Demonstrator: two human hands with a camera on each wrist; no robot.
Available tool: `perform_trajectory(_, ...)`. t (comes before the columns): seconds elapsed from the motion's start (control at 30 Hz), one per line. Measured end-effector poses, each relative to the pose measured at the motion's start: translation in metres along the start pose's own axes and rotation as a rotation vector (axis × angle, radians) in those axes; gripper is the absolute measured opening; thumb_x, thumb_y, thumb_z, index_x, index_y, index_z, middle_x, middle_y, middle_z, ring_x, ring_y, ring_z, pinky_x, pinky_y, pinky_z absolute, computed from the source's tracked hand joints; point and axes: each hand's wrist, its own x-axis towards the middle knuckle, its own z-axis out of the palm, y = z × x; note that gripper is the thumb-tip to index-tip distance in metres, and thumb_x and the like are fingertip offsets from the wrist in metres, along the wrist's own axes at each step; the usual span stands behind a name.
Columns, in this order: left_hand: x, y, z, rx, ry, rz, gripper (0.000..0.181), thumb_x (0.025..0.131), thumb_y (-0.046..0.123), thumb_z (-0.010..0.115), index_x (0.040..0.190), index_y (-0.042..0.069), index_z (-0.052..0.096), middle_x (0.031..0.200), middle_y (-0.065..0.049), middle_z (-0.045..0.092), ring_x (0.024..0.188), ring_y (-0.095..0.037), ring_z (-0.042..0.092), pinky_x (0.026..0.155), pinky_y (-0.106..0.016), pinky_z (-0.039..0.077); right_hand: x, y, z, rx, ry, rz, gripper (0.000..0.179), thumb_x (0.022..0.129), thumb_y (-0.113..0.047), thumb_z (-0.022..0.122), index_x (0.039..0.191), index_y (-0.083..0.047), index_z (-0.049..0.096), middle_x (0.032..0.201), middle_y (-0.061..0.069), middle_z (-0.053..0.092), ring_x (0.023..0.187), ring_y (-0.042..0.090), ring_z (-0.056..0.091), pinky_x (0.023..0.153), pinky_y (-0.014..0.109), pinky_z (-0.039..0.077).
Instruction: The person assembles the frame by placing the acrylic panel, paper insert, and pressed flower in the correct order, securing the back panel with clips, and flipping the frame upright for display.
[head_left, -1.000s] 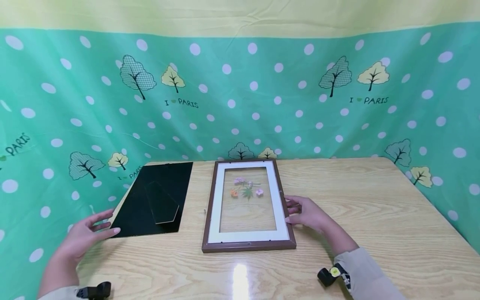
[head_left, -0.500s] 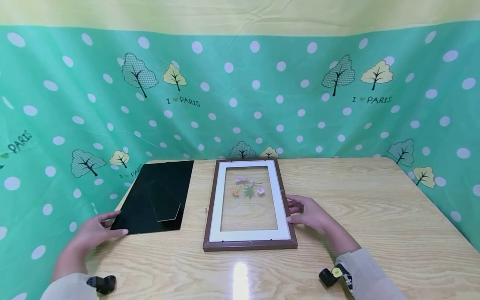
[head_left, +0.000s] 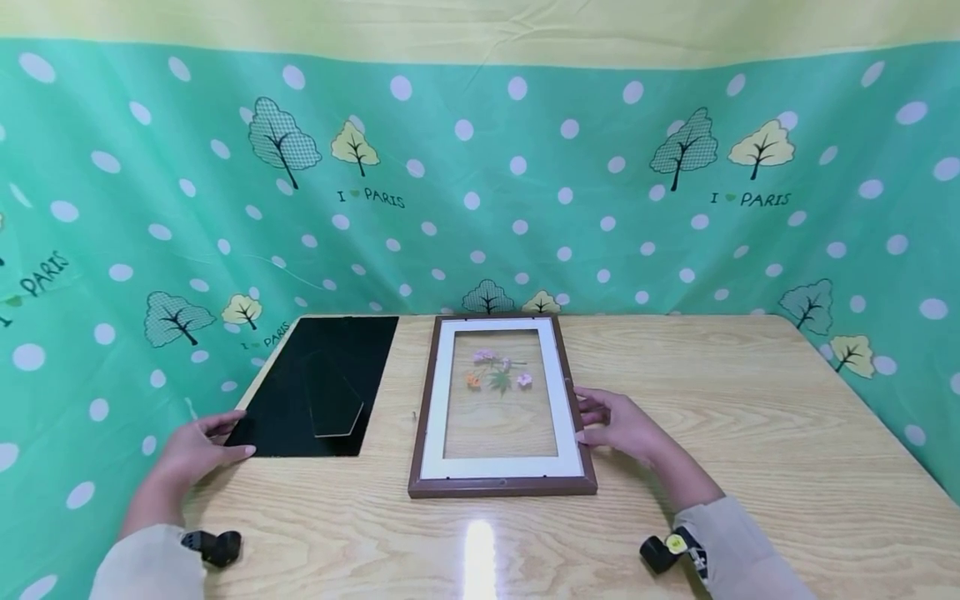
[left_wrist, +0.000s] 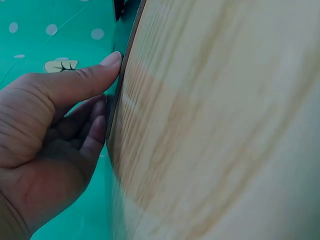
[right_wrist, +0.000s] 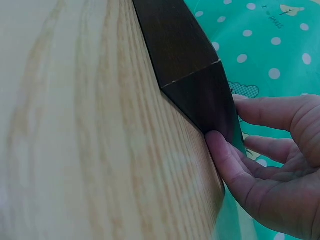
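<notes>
At the left of the head view, a flat black picture-frame backing board lies on the table, its stand flap upward. My left hand holds its near left corner between thumb and fingers; the left wrist view shows the thumb against the board's thin edge. In the middle lies a brown picture frame with a white mat. Pink and orange pressed flowers and a green leaf show in its clear centre. My right hand rests its fingertips against the frame's right side.
A light wood-grain table carries both things. Green dotted cloth stands behind it and at the sides. A tiny object lies just left of the frame. Light reflects near the front.
The backing board has shifted slightly away and straightened, its near edge now level across. My left hand has moved right and a little away with it. My right hand stays at the frame.
</notes>
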Motion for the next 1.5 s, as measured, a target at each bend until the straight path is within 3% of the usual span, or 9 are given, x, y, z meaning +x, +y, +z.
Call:
perform_trajectory(0.23, 0.001, 0.002, -0.004, 0.045, -0.017, 0.087, 0.078, 0.083, 0.019, 0.079, 0.145, -0.007, 0.038, 0.142, -0.034, 0.039, 0.128, -0.051, 0.040, 0.099, -0.057, 0.037, 0.000, 0.001, 0.000, -0.001, 0.005, -0.003, 0.076, 0.079, -0.005, 0.080, 0.146, -0.002, 0.043, 0.128, 0.017, 0.056, 0.109, 0.028, 0.057, 0.087, 0.040, 0.051)
perform_trajectory(0.53, 0.006, 0.008, 0.000, 0.136, 0.021, 0.014, 0.108, 0.074, 0.052, 0.081, 0.144, -0.014, 0.031, 0.138, -0.039, 0.038, 0.126, -0.056, 0.036, 0.100, -0.063, 0.034, 0.000, 0.003, 0.001, 0.001, 0.006, -0.021, 0.076, 0.079, -0.006, 0.080, 0.145, -0.003, 0.044, 0.128, 0.016, 0.056, 0.109, 0.028, 0.057, 0.090, 0.042, 0.050)
perform_trajectory(0.77, 0.013, 0.012, -0.001, 0.138, -0.048, -0.026, 0.117, 0.071, 0.054, 0.082, 0.144, -0.017, 0.023, 0.140, -0.040, 0.032, 0.128, -0.058, 0.030, 0.102, -0.064, 0.030, -0.001, 0.003, 0.001, 0.003, 0.008, -0.010, 0.075, 0.079, -0.004, 0.079, 0.145, -0.002, 0.044, 0.127, 0.016, 0.056, 0.110, 0.029, 0.056, 0.091, 0.042, 0.049)
perform_trajectory(0.93, 0.014, 0.016, -0.002, 0.133, -0.068, -0.023, 0.108, 0.077, 0.046, 0.080, 0.143, -0.019, 0.024, 0.140, -0.042, 0.029, 0.128, -0.060, 0.027, 0.102, -0.065, 0.029, -0.001, 0.002, 0.001, 0.005, 0.007, -0.015, 0.075, 0.079, -0.005, 0.079, 0.145, -0.002, 0.044, 0.128, 0.017, 0.056, 0.110, 0.029, 0.056, 0.090, 0.042, 0.050)
perform_trajectory(1.07, 0.012, 0.020, -0.004, 0.145, -0.045, -0.031, 0.100, 0.083, 0.041, 0.077, 0.143, -0.019, 0.024, 0.140, -0.044, 0.028, 0.127, -0.061, 0.027, 0.101, -0.066, 0.030, -0.001, 0.002, 0.002, -0.003, 0.009, -0.015, 0.075, 0.079, -0.006, 0.080, 0.145, -0.003, 0.044, 0.128, 0.016, 0.056, 0.110, 0.028, 0.057, 0.091, 0.043, 0.049)
perform_trajectory(1.2, 0.010, 0.023, -0.007, 0.199, -0.028, -0.061, 0.101, 0.085, 0.052, 0.070, 0.143, -0.018, 0.024, 0.138, -0.046, 0.027, 0.124, -0.063, 0.028, 0.098, -0.068, 0.032, -0.001, 0.002, 0.002, -0.003, 0.009, -0.011, 0.076, 0.079, -0.007, 0.080, 0.145, -0.003, 0.044, 0.129, 0.016, 0.056, 0.110, 0.028, 0.057, 0.092, 0.043, 0.049)
perform_trajectory(1.37, 0.009, 0.021, -0.006, 0.239, -0.061, -0.100, 0.124, 0.074, 0.070, 0.070, 0.141, -0.022, 0.022, 0.137, -0.047, 0.027, 0.122, -0.062, 0.032, 0.097, -0.066, 0.035, -0.002, 0.003, 0.002, 0.007, -0.001, -0.016, 0.076, 0.079, -0.007, 0.080, 0.146, -0.003, 0.043, 0.129, 0.017, 0.055, 0.111, 0.029, 0.056, 0.091, 0.042, 0.049)
perform_trajectory(1.5, 0.007, 0.015, -0.006, 0.222, -0.064, -0.118, 0.130, 0.068, 0.070, 0.074, 0.139, -0.025, 0.020, 0.136, -0.049, 0.027, 0.120, -0.062, 0.034, 0.098, -0.066, 0.035, -0.001, 0.004, 0.002, 0.009, -0.001, -0.021, 0.077, 0.080, -0.007, 0.080, 0.146, -0.003, 0.042, 0.130, 0.017, 0.055, 0.112, 0.030, 0.056, 0.092, 0.043, 0.049)
